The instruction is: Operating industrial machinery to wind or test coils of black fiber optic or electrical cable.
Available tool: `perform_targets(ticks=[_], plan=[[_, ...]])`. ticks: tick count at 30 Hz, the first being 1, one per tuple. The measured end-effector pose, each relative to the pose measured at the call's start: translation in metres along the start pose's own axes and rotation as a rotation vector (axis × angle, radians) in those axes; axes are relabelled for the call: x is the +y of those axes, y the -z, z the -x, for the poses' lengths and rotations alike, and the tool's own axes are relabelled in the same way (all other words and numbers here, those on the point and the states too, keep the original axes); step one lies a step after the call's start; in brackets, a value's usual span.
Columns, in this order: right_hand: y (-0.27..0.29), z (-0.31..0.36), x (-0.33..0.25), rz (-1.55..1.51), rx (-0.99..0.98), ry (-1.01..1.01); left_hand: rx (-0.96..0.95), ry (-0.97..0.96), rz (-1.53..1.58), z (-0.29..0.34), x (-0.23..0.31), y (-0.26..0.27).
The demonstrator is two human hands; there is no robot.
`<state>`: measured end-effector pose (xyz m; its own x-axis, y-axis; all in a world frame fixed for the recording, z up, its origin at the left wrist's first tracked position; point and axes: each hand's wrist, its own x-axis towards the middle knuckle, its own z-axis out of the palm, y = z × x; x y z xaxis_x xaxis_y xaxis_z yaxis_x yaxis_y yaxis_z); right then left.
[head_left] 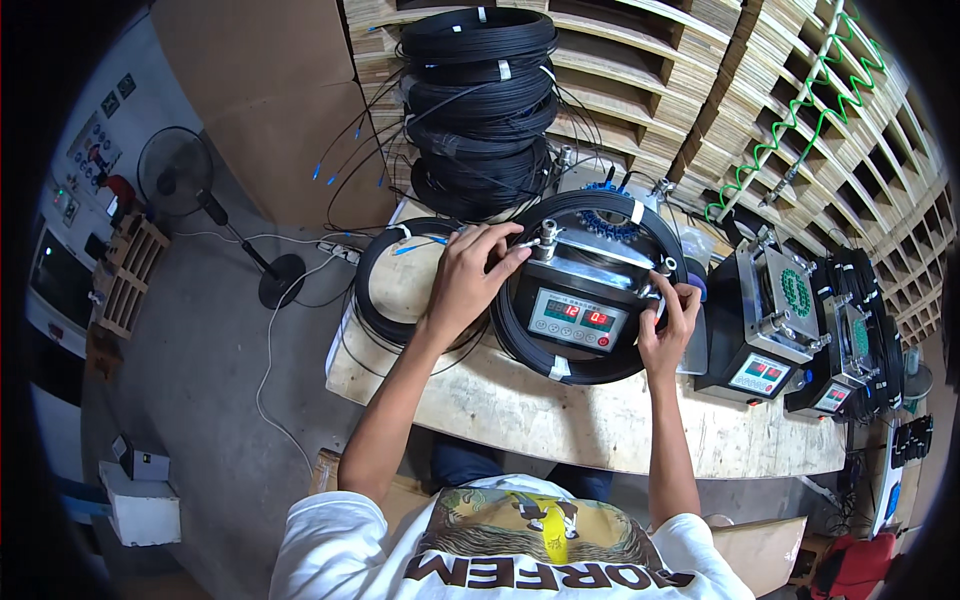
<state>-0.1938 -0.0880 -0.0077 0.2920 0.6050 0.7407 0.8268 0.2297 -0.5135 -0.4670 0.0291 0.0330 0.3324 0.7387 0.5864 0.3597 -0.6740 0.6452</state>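
A black polishing machine with a lit digital panel stands on the wooden bench in front of me, a coil of black cable looped around it. My left hand is at its left front corner, thumb and forefinger closed on a small metal clamp lever beside a silver knurled post. At the right corner, my right hand has its fingers bent around another lever, mostly hidden, below a second post. Blue connectors ring the fixture on top.
Several black cable coils are stacked at the back. Another coil lies left on the bench. Two similar machines stand right. Wooden pallets rise behind, with a green spiral hose. A fan stands left.
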Motion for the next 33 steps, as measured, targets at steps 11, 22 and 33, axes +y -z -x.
perform_targets(ticks=[11, 22, 33], plan=[[-0.002, 0.001, -0.002, 0.009, 0.001, -0.009, -0.132, 0.125, -0.057, -0.002, 0.012, 0.004], [-0.001, 0.000, 0.002, 0.074, 0.001, 0.037, -0.160, 0.092, 0.016, -0.005, 0.014, 0.001], [0.005, -0.003, -0.013, 0.155, -0.122, 0.063, -0.135, 0.005, 0.112, -0.008, -0.005, 0.001]])
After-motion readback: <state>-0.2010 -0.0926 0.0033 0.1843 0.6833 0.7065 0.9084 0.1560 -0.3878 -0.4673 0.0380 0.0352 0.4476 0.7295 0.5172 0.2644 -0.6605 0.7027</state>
